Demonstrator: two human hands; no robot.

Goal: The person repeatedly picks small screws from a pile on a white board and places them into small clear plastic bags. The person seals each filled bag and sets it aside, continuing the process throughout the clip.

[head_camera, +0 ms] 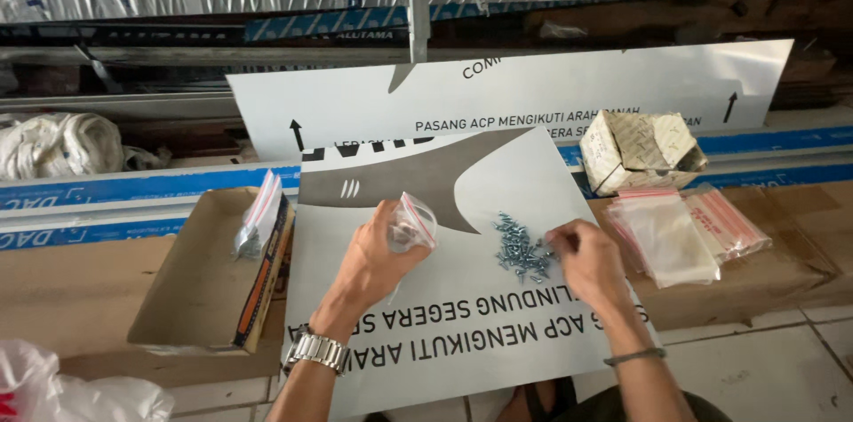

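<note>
My left hand (378, 258), with a metal watch on the wrist, holds up a small clear zip bag (413, 224) with a red seal strip. My right hand (586, 262) rests on a white printed panel (462, 333), its fingertips touching the right edge of a pile of small silver screws (522, 250). The bag hangs just left of the pile, apart from it. Whether the bag holds any screws is unclear.
A stack of empty clear zip bags (684, 231) lies on cardboard to the right, behind it a folded paper box (641, 154). A shallow cardboard box (213, 284) at the left holds filled bags (260, 218). A long white panel (533, 93) leans behind.
</note>
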